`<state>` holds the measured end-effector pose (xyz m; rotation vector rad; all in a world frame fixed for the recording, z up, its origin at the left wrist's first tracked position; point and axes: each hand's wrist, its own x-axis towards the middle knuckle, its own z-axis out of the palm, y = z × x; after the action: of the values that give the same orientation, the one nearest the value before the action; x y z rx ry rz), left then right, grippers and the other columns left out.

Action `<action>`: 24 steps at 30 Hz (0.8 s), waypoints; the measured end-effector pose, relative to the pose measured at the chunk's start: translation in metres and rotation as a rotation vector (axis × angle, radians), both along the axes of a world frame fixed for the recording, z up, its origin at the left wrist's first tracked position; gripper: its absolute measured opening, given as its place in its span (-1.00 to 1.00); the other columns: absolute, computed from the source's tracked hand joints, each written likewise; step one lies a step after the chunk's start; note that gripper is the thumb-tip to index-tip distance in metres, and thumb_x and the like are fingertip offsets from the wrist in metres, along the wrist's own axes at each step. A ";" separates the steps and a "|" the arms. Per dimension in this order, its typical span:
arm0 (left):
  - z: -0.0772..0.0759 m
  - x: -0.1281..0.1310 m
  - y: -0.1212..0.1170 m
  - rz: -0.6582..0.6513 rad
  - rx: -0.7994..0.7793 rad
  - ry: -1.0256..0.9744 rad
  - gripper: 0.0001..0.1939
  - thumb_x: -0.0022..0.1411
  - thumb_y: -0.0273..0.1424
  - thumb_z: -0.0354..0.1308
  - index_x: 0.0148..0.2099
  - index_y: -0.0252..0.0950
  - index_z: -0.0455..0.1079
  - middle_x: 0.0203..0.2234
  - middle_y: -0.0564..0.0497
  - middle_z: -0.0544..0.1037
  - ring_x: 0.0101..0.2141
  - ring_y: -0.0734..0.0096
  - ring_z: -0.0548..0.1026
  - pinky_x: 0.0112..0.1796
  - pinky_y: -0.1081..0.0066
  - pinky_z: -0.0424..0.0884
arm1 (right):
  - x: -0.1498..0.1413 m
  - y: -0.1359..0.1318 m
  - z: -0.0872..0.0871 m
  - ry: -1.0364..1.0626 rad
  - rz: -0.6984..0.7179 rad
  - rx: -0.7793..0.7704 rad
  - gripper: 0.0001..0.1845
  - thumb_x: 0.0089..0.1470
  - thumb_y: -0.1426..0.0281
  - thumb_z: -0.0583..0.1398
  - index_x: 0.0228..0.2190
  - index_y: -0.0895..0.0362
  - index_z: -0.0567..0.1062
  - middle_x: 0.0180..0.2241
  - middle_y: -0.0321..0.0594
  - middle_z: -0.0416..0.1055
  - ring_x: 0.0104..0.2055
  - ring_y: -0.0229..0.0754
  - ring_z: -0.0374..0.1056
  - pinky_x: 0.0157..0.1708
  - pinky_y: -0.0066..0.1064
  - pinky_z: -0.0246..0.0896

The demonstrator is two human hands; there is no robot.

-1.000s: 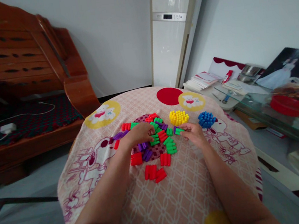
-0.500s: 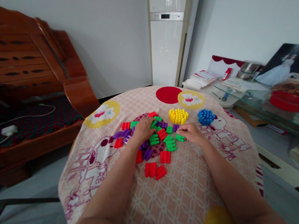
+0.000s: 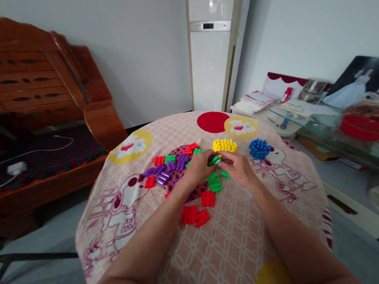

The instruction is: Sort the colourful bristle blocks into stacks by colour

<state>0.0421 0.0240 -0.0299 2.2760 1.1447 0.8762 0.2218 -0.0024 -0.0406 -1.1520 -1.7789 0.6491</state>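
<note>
Over the pile, my left hand (image 3: 199, 168) and my right hand (image 3: 238, 168) meet, their fingers closed on a green ribbed plastic block (image 3: 214, 160) between them. Beneath and in front of them lie other green blocks (image 3: 215, 184). Several purple blocks (image 3: 163, 178) spread to the left, partly hidden by my left hand and forearm. Loose red blocks (image 3: 189, 214) lie nearer to me. Just beyond the hands stands a yellow knobbly cluster (image 3: 225, 145), and a blue knobbly cluster (image 3: 260, 148) sits to the right of my right hand.
A patterned cloth (image 3: 208, 259) covers the round table. At the left is a wooden bench (image 3: 22, 87) with a charger (image 3: 17, 168) and cable. On the right, a glass shelf holds a red bowl (image 3: 366, 127) and papers (image 3: 253, 103). A tall white cabinet unit (image 3: 211, 62) stands behind.
My left hand has moved right from the middle of the pile to meet my right hand, which shifted slightly left and up. A green block is now between their fingers.
</note>
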 end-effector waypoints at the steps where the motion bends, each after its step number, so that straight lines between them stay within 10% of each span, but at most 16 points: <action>1: -0.004 0.004 -0.001 -0.003 -0.018 -0.046 -0.70 0.01 -0.48 0.20 -0.13 -0.33 0.46 -0.33 -0.03 0.59 -0.33 0.37 0.52 -0.28 0.42 0.44 | 0.000 0.000 0.000 -0.008 0.022 -0.021 -0.59 0.04 0.32 0.21 -0.05 0.10 0.59 -0.22 -0.17 0.59 -0.23 -0.12 0.49 -0.19 -0.33 0.38; 6: -0.007 -0.001 0.006 -0.035 -0.087 -0.175 -0.65 0.06 -0.46 0.16 -0.05 -0.35 0.40 -0.28 -0.09 0.60 -0.28 0.35 0.58 -0.24 0.36 0.52 | 0.027 0.001 -0.003 -0.074 -0.128 -0.085 -0.73 -0.07 0.39 0.23 -0.27 0.12 0.63 -0.45 -0.26 0.55 -0.40 -0.18 0.45 -0.33 -0.40 0.32; 14: 0.009 -0.083 0.044 0.460 0.033 0.310 -0.62 0.14 -0.34 0.08 -0.02 -0.32 0.50 -0.14 -0.18 0.62 -0.13 0.10 0.56 -0.10 0.27 0.44 | 0.156 0.002 -0.021 0.031 -0.995 0.088 -0.70 -0.20 0.26 0.24 -0.40 0.18 0.58 -0.46 -0.15 0.56 -0.40 -0.08 0.43 -0.30 -0.29 0.32; 24: -0.016 -0.103 0.056 0.405 0.010 0.570 -0.61 0.03 -0.39 0.10 -0.10 -0.18 0.61 -0.23 -0.10 0.65 -0.16 0.09 0.56 -0.14 0.32 0.42 | 0.177 0.000 -0.052 -0.236 -1.098 -0.002 -0.68 -0.18 0.28 0.18 -0.38 0.15 0.61 -0.40 -0.11 0.57 -0.35 -0.06 0.39 -0.27 -0.30 0.26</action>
<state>-0.0611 0.0803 -0.0459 2.4149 1.8955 0.3528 0.3993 -0.0029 -0.0926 -1.9862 -1.0358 -0.1543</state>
